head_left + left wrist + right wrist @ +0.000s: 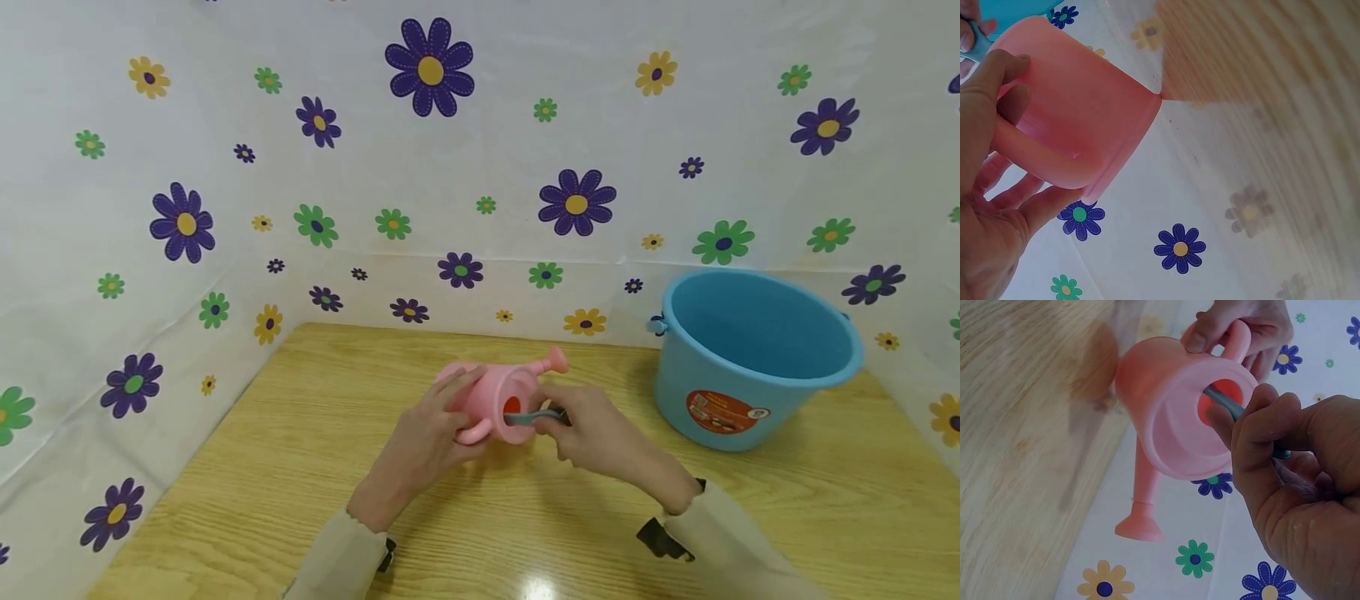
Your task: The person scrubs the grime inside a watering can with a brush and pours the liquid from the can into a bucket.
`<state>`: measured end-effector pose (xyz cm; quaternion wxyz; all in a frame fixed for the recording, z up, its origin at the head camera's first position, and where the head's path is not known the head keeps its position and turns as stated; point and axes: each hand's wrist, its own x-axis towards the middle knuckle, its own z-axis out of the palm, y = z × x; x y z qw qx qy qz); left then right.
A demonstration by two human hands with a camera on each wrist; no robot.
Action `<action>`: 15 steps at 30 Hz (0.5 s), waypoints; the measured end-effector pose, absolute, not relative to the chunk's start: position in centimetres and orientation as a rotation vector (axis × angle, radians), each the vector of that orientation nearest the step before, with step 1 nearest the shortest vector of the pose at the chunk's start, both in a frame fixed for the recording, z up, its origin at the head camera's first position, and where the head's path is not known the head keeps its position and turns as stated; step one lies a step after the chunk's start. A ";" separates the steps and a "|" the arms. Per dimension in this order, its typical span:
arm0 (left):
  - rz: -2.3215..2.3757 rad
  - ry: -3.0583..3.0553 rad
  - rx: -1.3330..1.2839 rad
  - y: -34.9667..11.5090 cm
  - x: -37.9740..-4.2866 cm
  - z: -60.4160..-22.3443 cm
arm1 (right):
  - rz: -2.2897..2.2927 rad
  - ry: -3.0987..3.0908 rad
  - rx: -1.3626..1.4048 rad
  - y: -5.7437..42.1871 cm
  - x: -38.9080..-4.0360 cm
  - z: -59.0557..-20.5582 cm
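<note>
A pink watering can [480,392] lies tipped over the table, its top opening turned toward my right hand and its spout pointing away to the right. My left hand [427,429] grips it around the handle and body, as the left wrist view shows with the handle [1047,162] between the fingers. With thumb and fingers, my right hand [600,429] pinches a slim grey-blue tool [1225,401]. The tool's far end goes into the can's opening and is hidden there. Red-orange shows inside that opening.
A large light-blue bucket [682,400] with a red label stands at the right on the wooden table [315,417]. White cloth [495,150] printed with flowers hangs behind the table and along its left side.
</note>
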<state>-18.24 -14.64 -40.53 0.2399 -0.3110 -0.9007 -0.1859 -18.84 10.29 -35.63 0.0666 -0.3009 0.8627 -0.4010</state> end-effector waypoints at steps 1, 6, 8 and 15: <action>-0.515 -2.465 -0.851 -14.7 -18.3 -40.5 | -1.212 2.600 -0.896 10.5 -18.8 -35.5; -0.522 -2.467 -0.846 -14.7 -18.3 -40.6 | -1.219 2.597 -0.872 11.3 -18.8 -34.9; -0.517 -2.469 -0.844 -14.8 -18.3 -40.6 | -1.224 2.591 -0.865 11.6 -18.8 -34.7; -0.506 -2.480 -0.848 -14.7 -18.3 -40.6 | -1.259 2.576 -0.847 12.1 -18.6 -34.3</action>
